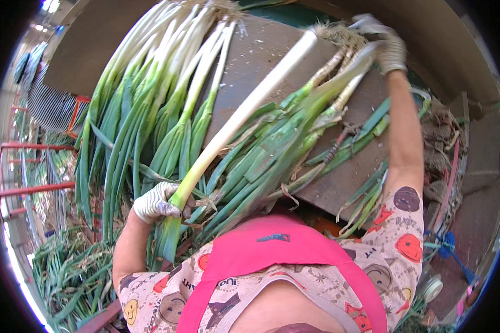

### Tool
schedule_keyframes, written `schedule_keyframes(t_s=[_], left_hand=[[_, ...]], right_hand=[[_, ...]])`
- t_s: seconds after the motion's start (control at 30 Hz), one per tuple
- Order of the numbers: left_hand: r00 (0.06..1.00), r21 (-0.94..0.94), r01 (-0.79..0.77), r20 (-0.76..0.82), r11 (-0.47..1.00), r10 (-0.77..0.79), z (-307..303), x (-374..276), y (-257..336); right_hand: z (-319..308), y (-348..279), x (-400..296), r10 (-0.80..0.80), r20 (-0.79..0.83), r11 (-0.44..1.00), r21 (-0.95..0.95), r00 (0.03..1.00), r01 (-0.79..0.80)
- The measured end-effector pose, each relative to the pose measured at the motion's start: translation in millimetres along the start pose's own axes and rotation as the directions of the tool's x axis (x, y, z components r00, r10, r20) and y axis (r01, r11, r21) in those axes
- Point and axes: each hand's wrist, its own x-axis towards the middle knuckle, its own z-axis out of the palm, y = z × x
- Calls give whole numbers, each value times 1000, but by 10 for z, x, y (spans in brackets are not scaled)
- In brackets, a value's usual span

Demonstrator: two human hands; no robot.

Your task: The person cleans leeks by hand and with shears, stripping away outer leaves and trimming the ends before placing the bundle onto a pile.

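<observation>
My left hand (161, 204), in a striped work glove, grips a long Welsh onion (250, 104) where its white stalk turns green. The stalk slants up to the right, and its roots (333, 31) lie near my right hand. My right hand (381, 43), gloved too and blurred, holds the upper end of a loose pale green outer leaf (350, 70). That leaf hangs over a heap of untrimmed onions (258, 158) with soiled stalks. Left of the held stalk lies a row of cleaner white-stalked onions (162, 70), roots at the far side.
The brown worktop (254, 54) has a raised back board (433, 33). Leaf scraps (362, 195) lie at its right. Root waste (441, 141) piles beyond my right arm. More onions (71, 274) lie lower left, near red metal rails (37, 187). Another person's striped sleeve (52, 104) shows at left.
</observation>
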Motion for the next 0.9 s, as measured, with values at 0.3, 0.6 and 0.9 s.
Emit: schedule_keyframes(t_s=[0.3, 0.6, 0.9], left_hand=[[701, 754, 42, -490, 655, 518, -819, -164, 1443], [614, 855, 411, -515, 315, 598, -1935, 1607, 1069], [655, 718, 212, -608, 663, 448, -1683, 1652, 1361]], right_hand=[[323, -550, -1025, 355, 159, 492, 806, 921, -329], [707, 627, -3119, 163, -44, 629, -765, 986, -138], [2008, -2139, -3163, -112, 500, 977, 215, 859, 2]])
